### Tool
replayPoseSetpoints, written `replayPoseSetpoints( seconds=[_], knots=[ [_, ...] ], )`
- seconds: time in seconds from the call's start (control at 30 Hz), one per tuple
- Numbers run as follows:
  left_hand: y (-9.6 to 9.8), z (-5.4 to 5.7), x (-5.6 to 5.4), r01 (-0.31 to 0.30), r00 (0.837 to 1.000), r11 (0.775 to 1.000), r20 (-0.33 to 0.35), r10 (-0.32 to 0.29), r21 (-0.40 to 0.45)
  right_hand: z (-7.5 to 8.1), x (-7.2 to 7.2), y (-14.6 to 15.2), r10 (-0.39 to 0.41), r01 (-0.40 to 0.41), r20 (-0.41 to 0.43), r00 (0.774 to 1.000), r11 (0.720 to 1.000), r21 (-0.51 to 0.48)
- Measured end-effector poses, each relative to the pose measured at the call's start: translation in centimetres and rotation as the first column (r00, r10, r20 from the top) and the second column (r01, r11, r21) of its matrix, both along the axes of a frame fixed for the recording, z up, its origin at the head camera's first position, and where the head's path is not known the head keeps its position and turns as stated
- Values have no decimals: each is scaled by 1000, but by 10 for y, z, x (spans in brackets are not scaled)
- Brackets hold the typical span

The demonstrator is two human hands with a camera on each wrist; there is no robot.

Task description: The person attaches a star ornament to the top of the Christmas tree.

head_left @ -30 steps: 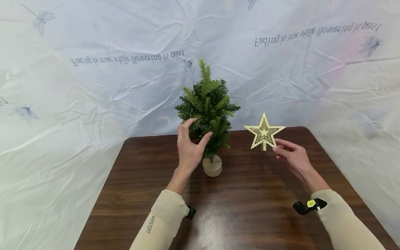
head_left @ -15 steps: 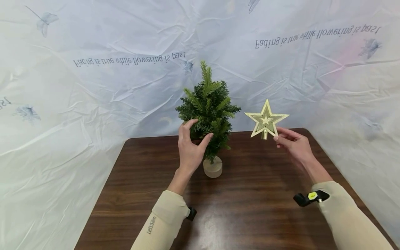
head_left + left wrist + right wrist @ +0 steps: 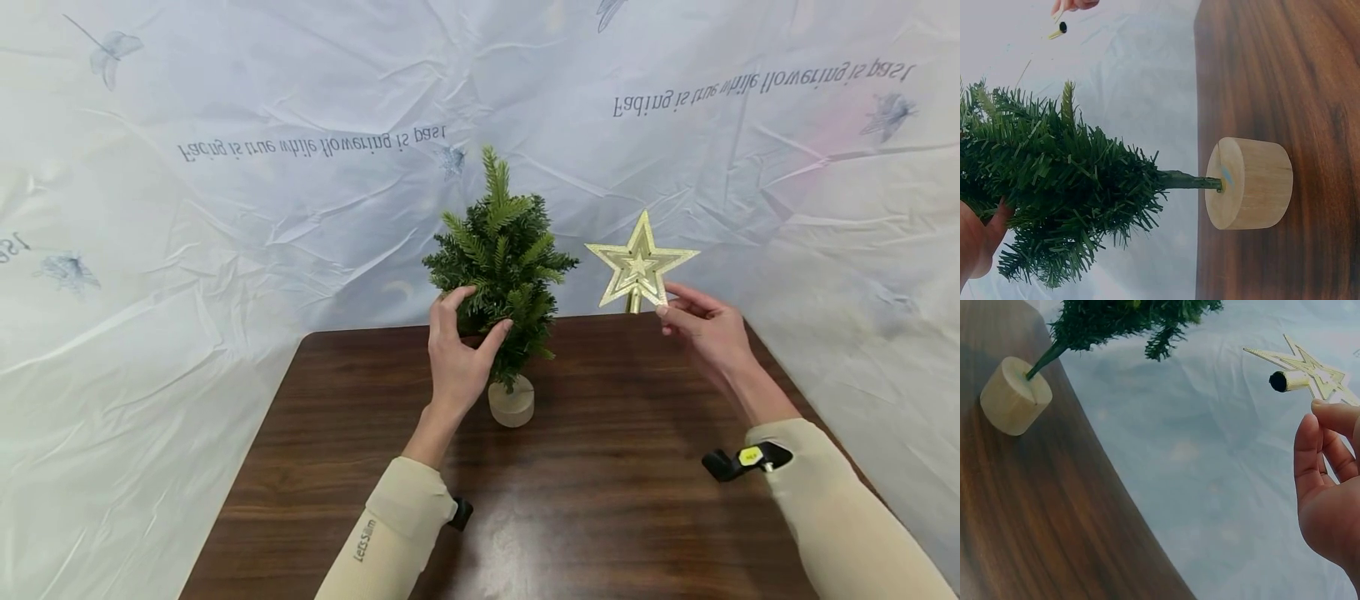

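Note:
A small artificial Christmas tree stands upright on its round wooden base. My left hand holds the tree from the left side, thumb and fingers curved into the lower branches, which partly hide the fingertips. In the left wrist view the bare trunk runs into the base. To the right of the tree, a gold star tree topper is held up in the air, apart from the branches. My right hand pinches it by its lower right point. The right wrist view shows the topper's hollow socket at its bottom.
The dark brown wooden table has its far edge just behind the tree. A pale wrinkled sheet with printed lettering hangs behind and along both sides. Black wrist mounts sit on the sleeves.
My right hand has risen steadily with the star topper, from about the table's far edge to higher against the sheet. The left hand and the tree have stayed put.

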State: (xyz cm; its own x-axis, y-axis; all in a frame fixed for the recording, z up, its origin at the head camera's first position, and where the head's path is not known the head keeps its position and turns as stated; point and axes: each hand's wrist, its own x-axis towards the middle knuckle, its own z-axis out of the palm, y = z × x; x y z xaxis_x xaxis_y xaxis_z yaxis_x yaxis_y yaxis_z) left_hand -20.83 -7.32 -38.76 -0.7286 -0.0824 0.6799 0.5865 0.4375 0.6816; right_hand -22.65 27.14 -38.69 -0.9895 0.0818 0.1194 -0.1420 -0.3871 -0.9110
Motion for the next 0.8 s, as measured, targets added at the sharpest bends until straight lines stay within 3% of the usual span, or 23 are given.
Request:
replayPoseSetpoints(
  seconds=[0.27,0.8],
  knots=[
    [0,0,-1,3,1000,1000,4,-3,4,12,-4,-4,12,-12,-49,999,1000,-7],
    [0,-1,0,5,1000,1000,2,-5,4,32,-8,-12,4,-5,-72,997,1000,-16]
  ],
)
